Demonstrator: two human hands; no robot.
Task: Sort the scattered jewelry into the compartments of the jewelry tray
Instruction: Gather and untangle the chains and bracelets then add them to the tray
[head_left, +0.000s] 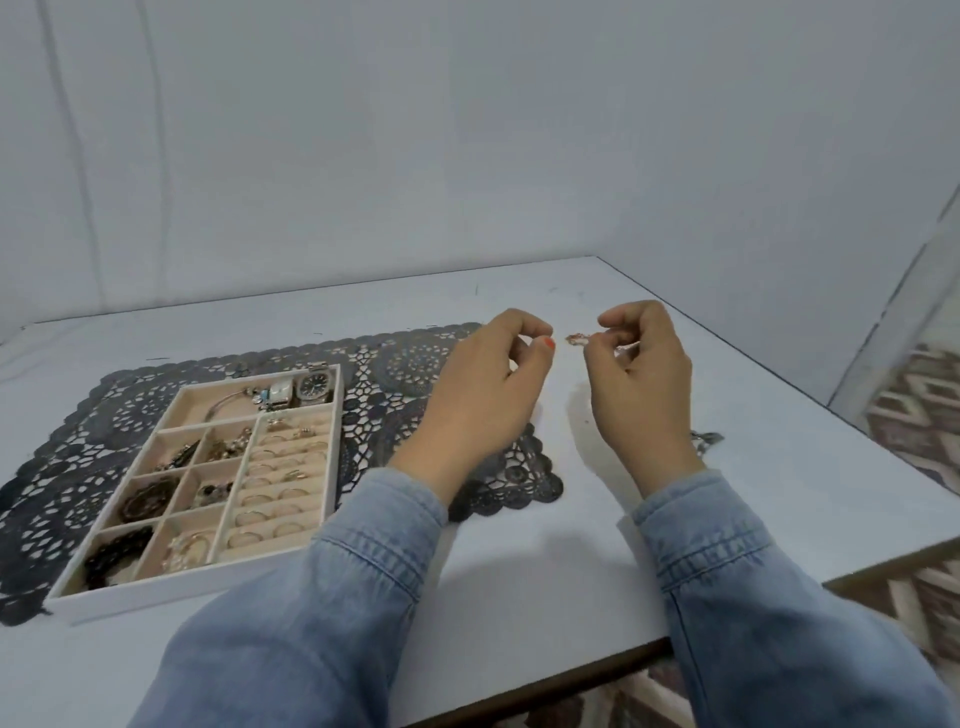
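Observation:
My right hand (641, 374) is raised over the white table and pinches a small gold and reddish jewelry piece (575, 339) at its fingertips. My left hand (488, 395) hovers just left of that piece with curled fingers; nothing shows in its grasp. The white jewelry tray (197, 587) with beige lining lies at the left on a dark lace mat (415, 364). Its compartments hold watches (314, 387), rows of rings (283, 467), dark bead bracelets (117, 553) and other small pieces.
The white table (545, 561) ends close on the right and front, with a patterned rug (914, 410) beyond. A pale wall stands behind the table. Bare tabletop lies under and right of my hands.

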